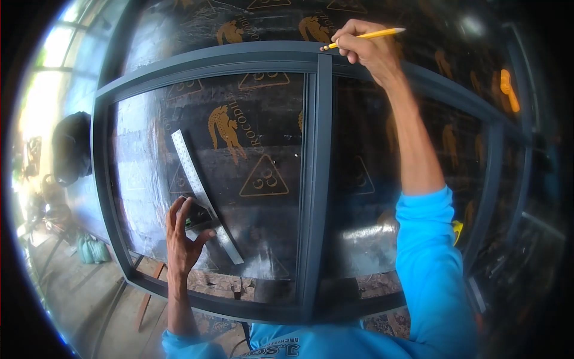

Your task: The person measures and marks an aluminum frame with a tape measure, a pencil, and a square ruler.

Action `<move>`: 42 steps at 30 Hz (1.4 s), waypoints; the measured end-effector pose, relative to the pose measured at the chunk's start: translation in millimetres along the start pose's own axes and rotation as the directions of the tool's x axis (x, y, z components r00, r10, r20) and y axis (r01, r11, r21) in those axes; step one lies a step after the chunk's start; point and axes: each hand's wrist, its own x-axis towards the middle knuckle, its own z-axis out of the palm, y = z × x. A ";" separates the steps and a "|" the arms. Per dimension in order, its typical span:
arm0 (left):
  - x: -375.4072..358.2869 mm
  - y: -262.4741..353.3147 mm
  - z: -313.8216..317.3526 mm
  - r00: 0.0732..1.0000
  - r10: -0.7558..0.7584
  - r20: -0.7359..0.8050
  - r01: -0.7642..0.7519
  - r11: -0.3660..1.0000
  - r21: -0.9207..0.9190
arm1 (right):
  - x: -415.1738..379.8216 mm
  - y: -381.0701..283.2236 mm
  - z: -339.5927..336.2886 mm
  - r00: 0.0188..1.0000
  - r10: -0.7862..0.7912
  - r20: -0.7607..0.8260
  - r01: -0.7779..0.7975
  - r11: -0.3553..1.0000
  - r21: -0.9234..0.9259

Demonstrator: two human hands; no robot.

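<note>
My right hand [365, 45] pinches a yellow pencil [376, 34], its lower end right at the top rail of a dark grey frame [239, 52]. That spot lies where the middle upright [323, 149] meets the rail. Over the left opening, my left hand [184, 233] has its thumb and fingers around the dark head of a combination square [194, 170]. The silver blade of the square slants across the opening, and a bit of green shows on the head. Part of the head is hidden by my fingers.
Beneath the frame lies a glossy dark board [263, 143] printed with gold crocodiles and triangles. An orange object [508, 91] sits at the far right, and a yellow object [457, 230] shows beside my right sleeve. A green plastic bag [92, 249] rests on the floor at left.
</note>
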 end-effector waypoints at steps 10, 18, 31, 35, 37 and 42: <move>-1.0 -2.7 -0.7 0.997 0.020 0.071 -0.018 0.999 -0.029 | -4.8 -7.9 1.1 0.999 0.031 0.030 -0.030 0.999 -0.034; 16.9 3.6 -27.9 0.985 -0.039 0.170 0.120 0.856 -0.503 | -1.8 -3.3 4.8 1.000 -0.025 0.007 0.025 1.000 -0.005; 240.5 122.3 -59.2 0.805 0.585 0.104 -0.477 0.740 -0.474 | 0.0 0.2 -5.1 0.999 0.041 -0.003 -0.041 0.999 -0.008; 291.4 147.5 -31.6 0.703 0.698 0.138 -0.587 0.679 -0.441 | -1.6 -1.7 1.4 0.998 0.000 -0.070 -0.005 0.998 -0.066; 298.0 155.9 -27.9 0.700 0.697 0.156 -0.583 0.684 -0.438 | 1.2 -2.4 -0.2 1.000 0.022 0.008 -0.021 0.999 -0.045; 309.5 170.9 -27.1 0.725 0.651 0.226 -0.552 0.745 -0.375 | 3.4 7.0 -3.2 0.999 -0.033 -0.043 0.032 0.999 -0.023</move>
